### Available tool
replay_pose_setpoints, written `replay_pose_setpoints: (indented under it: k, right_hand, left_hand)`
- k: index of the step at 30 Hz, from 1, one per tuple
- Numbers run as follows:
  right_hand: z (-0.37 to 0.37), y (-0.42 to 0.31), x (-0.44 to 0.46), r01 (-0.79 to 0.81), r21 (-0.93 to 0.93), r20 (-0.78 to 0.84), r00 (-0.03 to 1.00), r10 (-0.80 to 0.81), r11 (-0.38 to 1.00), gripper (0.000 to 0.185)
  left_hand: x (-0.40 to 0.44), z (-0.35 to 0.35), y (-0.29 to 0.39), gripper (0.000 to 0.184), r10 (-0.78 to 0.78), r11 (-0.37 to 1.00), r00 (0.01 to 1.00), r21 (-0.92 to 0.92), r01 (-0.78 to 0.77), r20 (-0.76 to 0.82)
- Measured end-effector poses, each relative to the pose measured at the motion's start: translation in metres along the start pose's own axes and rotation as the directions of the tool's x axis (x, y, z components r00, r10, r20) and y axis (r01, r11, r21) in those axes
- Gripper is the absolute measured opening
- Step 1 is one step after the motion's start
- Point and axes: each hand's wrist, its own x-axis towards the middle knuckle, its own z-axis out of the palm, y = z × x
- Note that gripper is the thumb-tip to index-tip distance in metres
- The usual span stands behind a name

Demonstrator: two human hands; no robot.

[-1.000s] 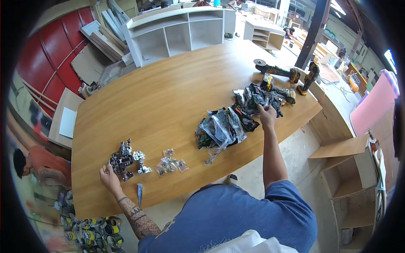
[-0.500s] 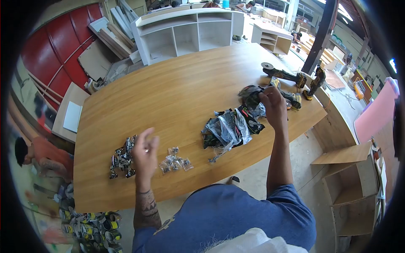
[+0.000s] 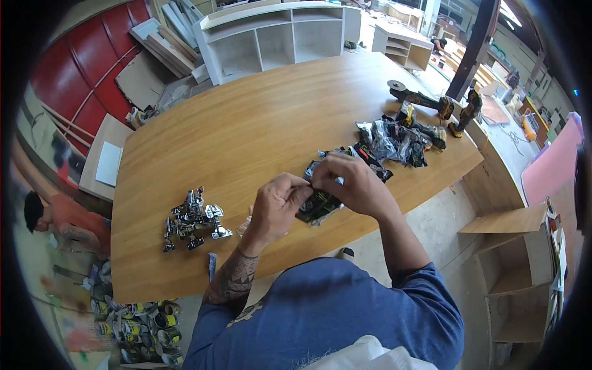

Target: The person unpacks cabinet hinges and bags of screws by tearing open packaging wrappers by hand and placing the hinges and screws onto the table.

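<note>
Both hands meet over the front of the wooden table (image 3: 246, 129). My left hand (image 3: 279, 200) and my right hand (image 3: 348, 182) pinch the top of a dark plastic packet (image 3: 319, 206) that hangs between them. Behind my right hand, opened plastic packaging (image 3: 370, 161) is partly hidden. Several more wrapped packets (image 3: 394, 142) form a pile at the right. Metal hinges (image 3: 194, 219) lie in a heap to the left of my left hand. Small clear bags of screws (image 3: 245, 227) are mostly covered by my left hand.
An angle grinder (image 3: 422, 100) and cordless drills (image 3: 425, 131) rest at the table's back right. White shelving (image 3: 271, 43) stands behind the table. A person in an orange shirt (image 3: 77, 216) is at the left. Open wooden shelves (image 3: 509, 265) stand at the right.
My right hand has brought a dark packet from the right pile toward the table's front. My left hand has left the hinges, moved right and closed on the packet's top.
</note>
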Motion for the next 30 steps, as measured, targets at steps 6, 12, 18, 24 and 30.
replay_pose_setpoints:
  k: [6, 12, 18, 24, 30]
  right_hand:
    - [0.056, 0.031, -0.008, -0.137, 0.747, -0.045, 0.966, 0.255, 0.651, 0.029]
    - [0.098, 0.053, -0.006, -0.056, 0.862, -0.234, 0.838, 0.493, 0.504, 0.013]
    - [0.110, 0.068, -0.009, -0.026, 0.826, -0.331, 0.787, 0.521, 0.564, 0.008]
    - [0.121, 0.067, -0.011, 0.029, 0.644, -0.547, 0.716, 0.433, 0.765, 0.007]
    - [0.108, 0.053, -0.013, -0.102, 0.079, -0.700, 0.702, 0.128, 0.992, 0.012]
  left_hand:
    - [0.008, 0.001, -0.015, 0.030, 0.104, 0.994, 0.962, 0.036, -0.098, -0.252]
    - [0.008, 0.005, -0.016, 0.029, 0.130, 0.988, 0.970, 0.106, -0.111, -0.203]
    - [0.006, 0.005, -0.008, 0.021, 0.226, 0.919, 0.963, 0.360, -0.162, -0.145]
    - [0.010, 0.016, -0.024, 0.019, 0.192, 0.912, 0.974, 0.390, -0.130, -0.124]
    - [0.009, 0.028, -0.021, 0.019, 0.164, 0.854, 0.975, 0.516, -0.065, -0.148]
